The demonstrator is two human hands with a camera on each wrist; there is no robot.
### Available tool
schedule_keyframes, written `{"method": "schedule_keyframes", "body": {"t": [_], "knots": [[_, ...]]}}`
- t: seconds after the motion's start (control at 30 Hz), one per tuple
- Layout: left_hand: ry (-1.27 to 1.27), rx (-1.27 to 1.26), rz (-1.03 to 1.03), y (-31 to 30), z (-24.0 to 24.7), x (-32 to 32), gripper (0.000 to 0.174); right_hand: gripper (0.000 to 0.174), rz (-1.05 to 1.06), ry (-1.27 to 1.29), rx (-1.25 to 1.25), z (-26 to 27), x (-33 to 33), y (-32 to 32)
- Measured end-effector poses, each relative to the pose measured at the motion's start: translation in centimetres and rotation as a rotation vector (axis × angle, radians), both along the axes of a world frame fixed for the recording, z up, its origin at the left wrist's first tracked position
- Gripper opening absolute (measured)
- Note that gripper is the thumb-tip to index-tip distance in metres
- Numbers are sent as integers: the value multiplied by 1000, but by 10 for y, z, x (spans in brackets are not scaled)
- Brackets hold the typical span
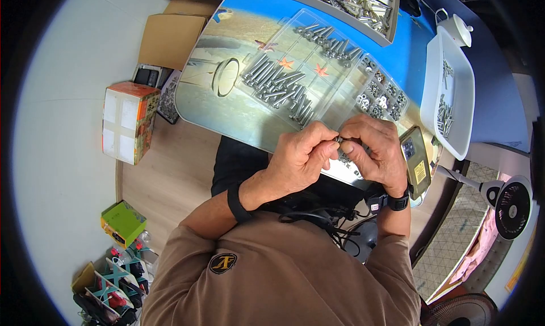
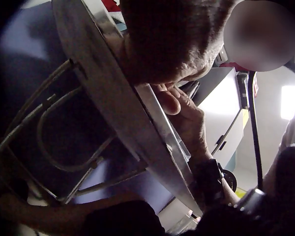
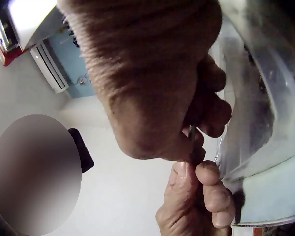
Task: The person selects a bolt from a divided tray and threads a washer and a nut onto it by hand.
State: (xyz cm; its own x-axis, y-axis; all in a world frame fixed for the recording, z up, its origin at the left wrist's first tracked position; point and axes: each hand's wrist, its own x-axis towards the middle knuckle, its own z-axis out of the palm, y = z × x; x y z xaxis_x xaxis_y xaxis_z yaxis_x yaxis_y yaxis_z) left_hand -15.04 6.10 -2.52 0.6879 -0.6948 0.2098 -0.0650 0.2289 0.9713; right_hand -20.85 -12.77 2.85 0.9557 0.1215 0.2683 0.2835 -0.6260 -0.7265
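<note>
Thumb and fingertips of the left hand [image 1: 300,157] pinch a small metal piece [image 1: 339,138] near the table's front edge. Opposite it, the right hand [image 1: 376,150] pinches the same small fastener, the fingertips of both hands almost meeting. In the right wrist view a thin metal shank [image 3: 192,132] shows between the right hand [image 3: 142,73] and the left hand [image 3: 191,199]; its exact shape is mostly hidden. Beyond the hands lie a clear case of bolts [image 1: 275,84] and a divided box of nuts and washers [image 1: 379,93]. Small loose parts [image 1: 347,162] lie just under the hands.
A grey tray [image 1: 388,41] heaped with screws stands at the table's far edge. On the right are a white bin [image 1: 466,107] with bolts, a phone [image 1: 417,161] beside the right wrist, and a fan [image 1: 512,208]. Cardboard boxes [image 1: 164,42] stand left of the table.
</note>
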Motion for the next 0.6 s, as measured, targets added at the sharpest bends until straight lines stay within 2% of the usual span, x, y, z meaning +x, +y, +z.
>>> {"method": "schedule_keyframes", "body": {"t": [0.17, 0.27, 0.33, 0.47, 0.53, 0.6], "knots": [[34, 9, -19, 0, 3, 2, 8, 19, -37, 1, -14, 1, 0, 3], [43, 0, -7, 0, 3, 1, 7, 21, 1, -111, -52, -2, 0, 2], [43, -1, -20, 0, 2, 2, 15, 20, -23, -93, -70, -1, -1, 3], [32, 15, -24, 1, 6, 3, 15, 18, -20, -95, -60, -2, -1, 3], [95, 43, -35, 1, 10, 3, 7, 16, 39, -42, -84, -2, -1, -2], [96, 39, -45, 1, 8, 2, 10, 15, 46, -11, -116, -2, -2, -2]]}}
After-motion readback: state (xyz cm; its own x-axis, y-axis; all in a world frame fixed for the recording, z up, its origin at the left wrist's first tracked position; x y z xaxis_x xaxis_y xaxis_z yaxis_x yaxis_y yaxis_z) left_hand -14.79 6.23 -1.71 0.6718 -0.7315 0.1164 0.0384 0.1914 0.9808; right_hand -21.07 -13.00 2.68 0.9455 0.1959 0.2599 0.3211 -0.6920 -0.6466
